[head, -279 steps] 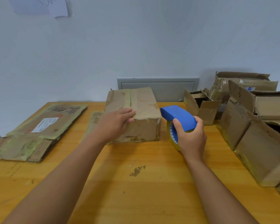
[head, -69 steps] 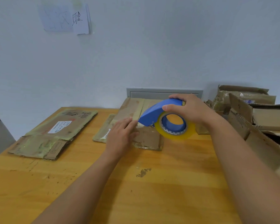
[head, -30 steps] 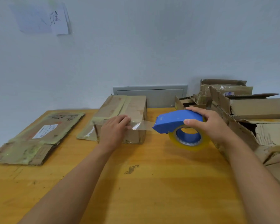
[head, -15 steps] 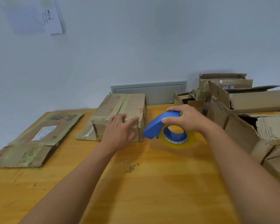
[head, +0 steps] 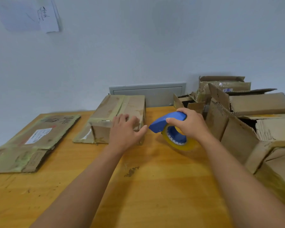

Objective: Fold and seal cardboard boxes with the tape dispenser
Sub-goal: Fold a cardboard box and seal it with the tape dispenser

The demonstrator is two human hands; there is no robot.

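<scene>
We are at the taping step on the closed cardboard box [head: 120,116], which sits on the bench [head: 155,186] toward the back wall, just left of centre, with old greenish tape along its top seam and a clear strip across its near top edge. Our left hand [head: 123,130] lies on the box's near right corner with the fingers straight and spread, pressing rather than gripping, the thumb pointing out toward the dispenser. Our right hand [head: 189,125] is wrapped over the blue tape dispenser [head: 169,124], fingers curled round its hood, the yellowish roll [head: 179,142] beneath it low over the bench or resting on it, just right of the box. The blue nose points at the box's right side and sits close to our left thumb; we cannot tell whether a strip of tape runs between them. We judge this box nearly sealed, so the next move likely calls for smoothing the strip down firmly, then checking whether the right-hand edge needs another pass. Flattened cardboard [head: 31,142] lies at the left, and a heap of open boxes [head: 247,122] crowds the right side.
</scene>
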